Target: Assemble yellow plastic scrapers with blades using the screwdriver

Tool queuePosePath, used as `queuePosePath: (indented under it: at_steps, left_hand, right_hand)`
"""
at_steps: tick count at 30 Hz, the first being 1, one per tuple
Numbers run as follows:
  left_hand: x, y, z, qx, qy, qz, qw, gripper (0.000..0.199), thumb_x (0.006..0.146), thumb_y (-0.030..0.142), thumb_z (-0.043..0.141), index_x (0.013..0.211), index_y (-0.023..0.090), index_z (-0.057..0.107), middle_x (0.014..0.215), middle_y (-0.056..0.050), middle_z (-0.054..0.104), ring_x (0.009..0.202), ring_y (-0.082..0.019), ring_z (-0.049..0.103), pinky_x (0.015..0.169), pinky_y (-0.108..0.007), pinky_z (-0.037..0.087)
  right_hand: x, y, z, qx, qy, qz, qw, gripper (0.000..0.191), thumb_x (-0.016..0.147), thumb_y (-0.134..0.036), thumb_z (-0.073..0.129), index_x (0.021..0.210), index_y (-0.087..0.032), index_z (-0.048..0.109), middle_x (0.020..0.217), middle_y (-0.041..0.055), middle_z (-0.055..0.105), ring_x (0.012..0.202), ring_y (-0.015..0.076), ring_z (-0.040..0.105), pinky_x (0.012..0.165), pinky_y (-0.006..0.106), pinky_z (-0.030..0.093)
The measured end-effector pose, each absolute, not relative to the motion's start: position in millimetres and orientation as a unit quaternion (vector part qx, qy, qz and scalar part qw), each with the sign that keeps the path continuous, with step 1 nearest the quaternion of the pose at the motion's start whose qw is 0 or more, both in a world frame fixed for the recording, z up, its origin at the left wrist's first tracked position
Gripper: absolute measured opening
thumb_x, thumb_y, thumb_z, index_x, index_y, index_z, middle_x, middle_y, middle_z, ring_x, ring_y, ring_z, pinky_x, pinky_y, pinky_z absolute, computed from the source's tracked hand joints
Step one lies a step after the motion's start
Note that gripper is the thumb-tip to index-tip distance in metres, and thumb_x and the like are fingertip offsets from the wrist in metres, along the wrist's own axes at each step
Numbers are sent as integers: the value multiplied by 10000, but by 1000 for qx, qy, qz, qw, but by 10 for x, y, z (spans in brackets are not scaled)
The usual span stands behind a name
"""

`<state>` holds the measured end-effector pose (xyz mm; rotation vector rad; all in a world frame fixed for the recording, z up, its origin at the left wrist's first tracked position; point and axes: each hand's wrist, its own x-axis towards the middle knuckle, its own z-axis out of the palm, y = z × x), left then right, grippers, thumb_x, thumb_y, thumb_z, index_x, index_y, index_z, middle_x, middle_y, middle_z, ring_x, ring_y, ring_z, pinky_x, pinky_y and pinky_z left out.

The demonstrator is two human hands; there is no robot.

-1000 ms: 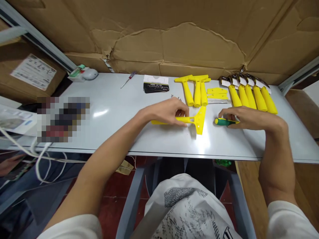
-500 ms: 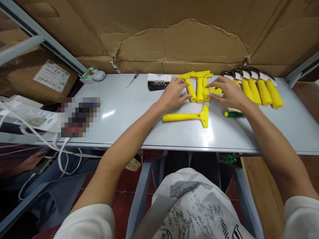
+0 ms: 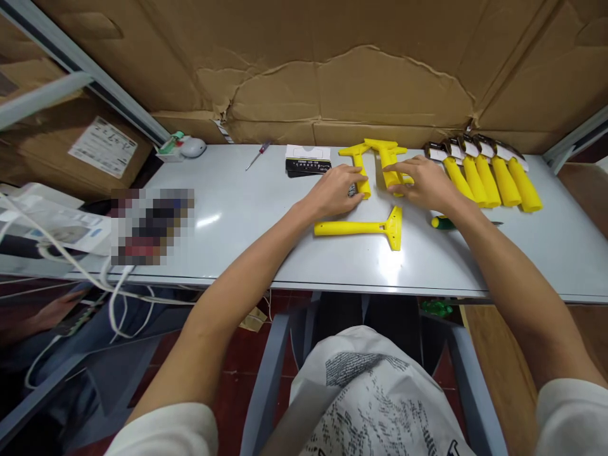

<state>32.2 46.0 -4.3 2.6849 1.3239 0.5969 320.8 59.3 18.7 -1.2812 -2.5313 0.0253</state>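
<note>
— What can't you see properly?
— The right hand (image 3: 420,180) hides most of the third scraper (image 3: 401,151), leaving part of its head and scraps of yellow. The right forearm (image 3: 513,285) crosses the screwdriver (image 3: 441,223): green handle on one side, tip on the other. A patch (image 3: 152,227) at the left of the table (image 3: 256,209) is blurred into squares.
— And the hands?
— The right is curled, fingers and thumb pinching the handle of the middle scraper (image 3: 384,155). The left hand (image 3: 338,190) is partly open, thumb and fingertips at the lower handle of the left scraper (image 3: 363,171); I can't tell if it grips.
— Which way do those two point?
— Heads toward the far side, long axes running near to far, leaning slightly left at the head.
— And the front scraper (image 3: 351,228)?
— Flat on the table, nearer the front edge than both hands, long axis left to right, head at the right.
</note>
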Motion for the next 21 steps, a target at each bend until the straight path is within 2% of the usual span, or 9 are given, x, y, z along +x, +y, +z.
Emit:
queuePosePath:
  at_steps: [4, 9, 14, 16, 18, 19, 21]
  left_hand:
    - [326, 471, -63, 882, 425, 196, 49, 440, 1012, 225, 762, 1439, 209, 868, 1631, -135, 765, 1517, -393, 734, 1323, -565, 586]
    - [348, 480, -87, 880, 426, 204, 55, 509, 1025, 189, 727, 1529, 168, 790, 1683, -163, 724, 1565, -375, 705, 1369, -570, 542]
    - [329, 525, -143, 873, 432, 216, 67, 552, 1034, 193, 713, 1581, 119, 696, 1641, -207, 738, 1521, -384, 722, 1331, -569, 559]
    - [308, 539, -153, 878, 419, 223, 61, 595, 1031, 214, 730, 1611, 98, 661, 1671, -225, 710, 1566, -389, 681, 1352, -569, 540]
    - [289, 538, -140, 882, 402, 243, 36, 595, 1032, 250, 751, 1601, 97, 665, 1687, -227, 695, 1591, -394, 647, 1371, -573, 519]
    - [282, 530, -124, 882, 392, 259, 19, 558, 1042, 266, 747, 1574, 113, 685, 1667, -217, 710, 1574, -392, 650, 1364, -577, 521]
    - [278, 501, -84, 882, 370, 291, -14, 437, 1072, 279, 707, 1492, 161, 736, 1565, -181, 769, 1477, -375, 692, 1304, -574, 559]
  right_hand:
    - [3155, 554, 143, -452, -875, 15, 174, 503, 1119, -426, 683, 1569, -231, 794, 1448, 163, 850, 1346, 443, 724, 1097, 593, 596]
    - [2945, 468, 50, -430, -893, -34, 125, 448, 1136, -349, 651, 1523, -213, 832, 1460, 189, 837, 1407, 478, 662, 1108, 631, 582]
    - [3015, 510, 167, -409, -906, -3, 108, 538, 1137, -372, 703, 1636, -177, 757, 1639, 212, 743, 1529, 465, 613, 1247, 644, 540]
    - [3213, 561, 311, -421, -899, 14, 119, 506, 1118, -373, 750, 1588, -187, 782, 1604, 186, 767, 1461, 422, 679, 1252, 586, 546]
    - [3458, 616, 448, -461, -878, 15, 125, 349, 1094, -319, 779, 1408, -193, 865, 1414, 169, 842, 1248, 374, 774, 1142, 526, 592]
    - [3573, 645, 493, -477, -871, 14, 113, 283, 1067, -290, 806, 1320, -197, 892, 1324, 162, 862, 1165, 365, 789, 1072, 509, 603]
    - [3750, 705, 515, -499, -864, 9, 69, 240, 1014, -264, 855, 1239, -201, 909, 1252, 158, 870, 1119, 378, 781, 979, 498, 596]
